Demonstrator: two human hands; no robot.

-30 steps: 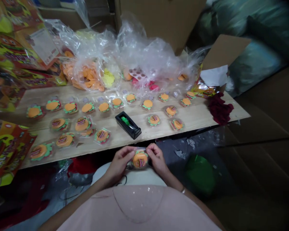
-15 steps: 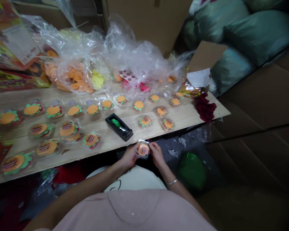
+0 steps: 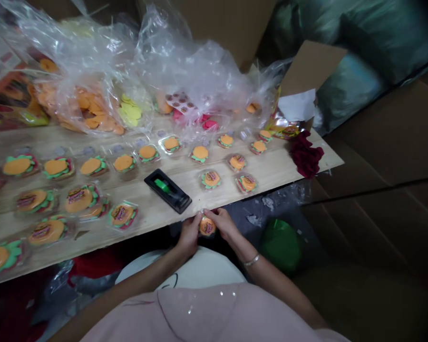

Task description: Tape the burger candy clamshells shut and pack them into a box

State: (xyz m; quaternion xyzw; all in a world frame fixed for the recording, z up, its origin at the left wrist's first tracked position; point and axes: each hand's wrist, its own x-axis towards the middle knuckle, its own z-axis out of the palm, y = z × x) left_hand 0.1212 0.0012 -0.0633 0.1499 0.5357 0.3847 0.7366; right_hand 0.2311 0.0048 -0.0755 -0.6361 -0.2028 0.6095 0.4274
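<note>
both your left hand (image 3: 189, 233) and right hand (image 3: 221, 222) grip the burger pack (image 3: 207, 226) at the surface (image 3: 271, 171) edge; pinch its rim evenly, label up.

wooden board table (image 3: 292, 166) | cardboard boxes (image 3: 388, 137) right | dim light | littered dark floor (image 3: 271, 209)
</note>
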